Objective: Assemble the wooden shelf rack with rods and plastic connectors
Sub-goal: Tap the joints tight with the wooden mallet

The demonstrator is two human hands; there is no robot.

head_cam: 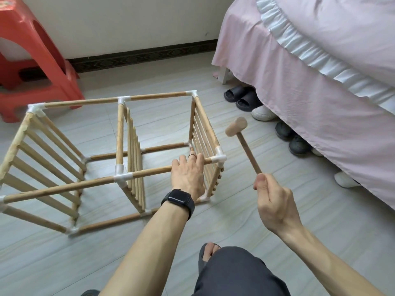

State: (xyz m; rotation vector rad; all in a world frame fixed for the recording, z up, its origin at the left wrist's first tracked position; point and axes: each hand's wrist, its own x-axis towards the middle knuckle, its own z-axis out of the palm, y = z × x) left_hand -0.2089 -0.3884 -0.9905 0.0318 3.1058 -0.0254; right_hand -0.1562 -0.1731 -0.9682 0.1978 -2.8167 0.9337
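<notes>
The wooden shelf rack (pixel 119 135) lies on its side on the floor, three slatted panels joined by rods and white plastic connectors. My left hand (pixel 188 174) grips the near top rod (pixel 149 172) just left of the right corner connector (pixel 219 158). My right hand (pixel 272 199) holds a small wooden mallet (pixel 243 138) by the end of its handle. The mallet head is raised above and to the right of that corner connector, not touching it.
A red plastic stool (pixel 36 60) stands at the back left, close to the rack's far corner. A bed with a pink skirt (pixel 310 86) fills the right side, with several shoes (pixel 243 97) under its edge. My knee and foot (pixel 210 251) are at the bottom.
</notes>
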